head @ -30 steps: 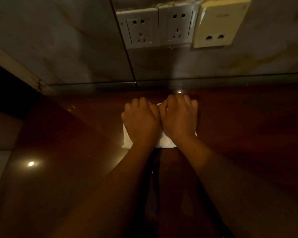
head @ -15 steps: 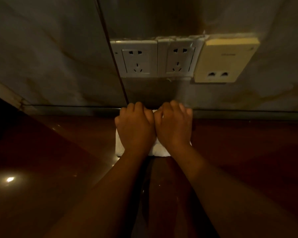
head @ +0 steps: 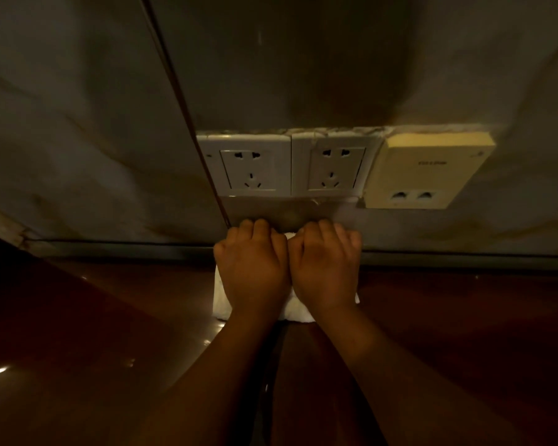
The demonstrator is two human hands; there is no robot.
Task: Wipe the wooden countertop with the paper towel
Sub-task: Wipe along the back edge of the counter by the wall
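Observation:
A folded white paper towel lies flat on the dark reddish wooden countertop, pushed up to the back wall. My left hand and my right hand rest side by side on top of it, palms down, fingers curled at the wall. Most of the towel is hidden under both hands; only its left edge, near edge and right corner show.
The tiled wall rises right behind the hands. Two white power sockets and a cream box with two ports are mounted just above the hands. The countertop's left edge runs diagonally at the left.
Both hands have pushed the towel away from me across the countertop, from the middle up against the back wall. The view has tilted upward, showing more wall.

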